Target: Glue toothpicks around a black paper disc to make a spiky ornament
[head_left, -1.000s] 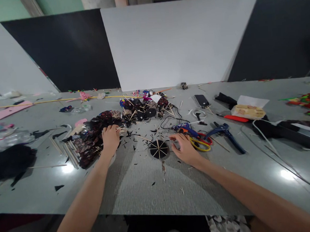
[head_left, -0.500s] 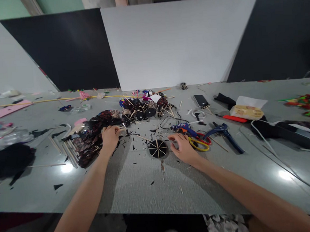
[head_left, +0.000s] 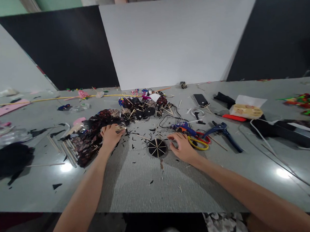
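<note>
Left hand (head_left: 111, 135) is at thin sticks (head_left: 121, 128), grip indeterminate. Right hand (head_left: 182, 146), thumb parted, adjoins black disc (head_left: 157, 148). Packet (head_left: 246, 110) lies toward table's (head_left: 139, 195) rear edge, contents indistinct.

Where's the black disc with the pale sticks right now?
In the head view, the black disc lies on the table just below the picture's centre, immediately left of the right hand.

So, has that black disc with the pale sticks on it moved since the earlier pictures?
No. The black disc keeps its place just beyond the brown mark on the tabletop; only the whole view has drifted slightly.
</note>
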Action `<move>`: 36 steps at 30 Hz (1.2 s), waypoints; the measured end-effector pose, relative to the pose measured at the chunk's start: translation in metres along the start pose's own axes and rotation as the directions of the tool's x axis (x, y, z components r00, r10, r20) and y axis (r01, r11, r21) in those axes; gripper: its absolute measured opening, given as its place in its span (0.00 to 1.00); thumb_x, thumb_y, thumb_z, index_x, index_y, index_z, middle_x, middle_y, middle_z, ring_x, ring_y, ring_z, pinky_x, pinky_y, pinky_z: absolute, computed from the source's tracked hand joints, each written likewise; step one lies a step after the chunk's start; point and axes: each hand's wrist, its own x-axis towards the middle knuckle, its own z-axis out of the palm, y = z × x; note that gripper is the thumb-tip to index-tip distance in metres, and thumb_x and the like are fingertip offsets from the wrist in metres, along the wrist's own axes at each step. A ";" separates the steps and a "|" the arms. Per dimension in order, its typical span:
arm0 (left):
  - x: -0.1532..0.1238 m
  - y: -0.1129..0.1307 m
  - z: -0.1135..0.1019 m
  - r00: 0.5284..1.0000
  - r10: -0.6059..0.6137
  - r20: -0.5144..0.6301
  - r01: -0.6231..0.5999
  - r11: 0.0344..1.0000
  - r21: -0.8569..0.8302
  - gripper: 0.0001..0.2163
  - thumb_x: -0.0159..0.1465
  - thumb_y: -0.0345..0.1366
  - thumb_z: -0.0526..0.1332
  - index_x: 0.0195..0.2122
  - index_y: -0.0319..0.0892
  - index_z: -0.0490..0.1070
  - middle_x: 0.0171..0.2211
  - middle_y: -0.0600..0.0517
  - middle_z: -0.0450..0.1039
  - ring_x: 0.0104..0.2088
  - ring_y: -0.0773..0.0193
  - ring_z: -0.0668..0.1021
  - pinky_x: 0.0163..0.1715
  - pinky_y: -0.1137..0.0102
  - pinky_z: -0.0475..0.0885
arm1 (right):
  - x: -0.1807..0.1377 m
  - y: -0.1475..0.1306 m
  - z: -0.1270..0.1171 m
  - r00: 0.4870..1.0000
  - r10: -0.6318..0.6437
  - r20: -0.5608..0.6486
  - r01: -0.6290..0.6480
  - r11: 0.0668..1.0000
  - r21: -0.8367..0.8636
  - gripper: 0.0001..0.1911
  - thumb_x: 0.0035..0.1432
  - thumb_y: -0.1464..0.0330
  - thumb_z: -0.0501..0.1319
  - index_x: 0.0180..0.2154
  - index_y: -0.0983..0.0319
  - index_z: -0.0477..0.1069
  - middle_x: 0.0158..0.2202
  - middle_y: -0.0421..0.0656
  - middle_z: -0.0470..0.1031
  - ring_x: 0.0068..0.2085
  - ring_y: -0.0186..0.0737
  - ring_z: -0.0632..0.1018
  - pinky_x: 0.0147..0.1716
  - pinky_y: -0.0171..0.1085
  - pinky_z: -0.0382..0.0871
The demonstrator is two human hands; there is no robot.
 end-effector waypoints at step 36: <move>0.003 0.005 -0.006 0.994 -0.080 -0.078 0.053 0.951 -0.306 0.23 0.63 0.50 0.62 0.54 0.41 0.75 0.37 0.47 0.83 0.41 0.52 0.83 0.45 0.65 0.70 | 0.000 0.006 0.004 0.999 -0.034 -0.023 0.035 0.999 0.030 0.11 0.62 0.74 0.58 0.46 0.57 0.70 0.46 0.44 0.79 0.48 0.49 0.77 0.51 0.49 0.61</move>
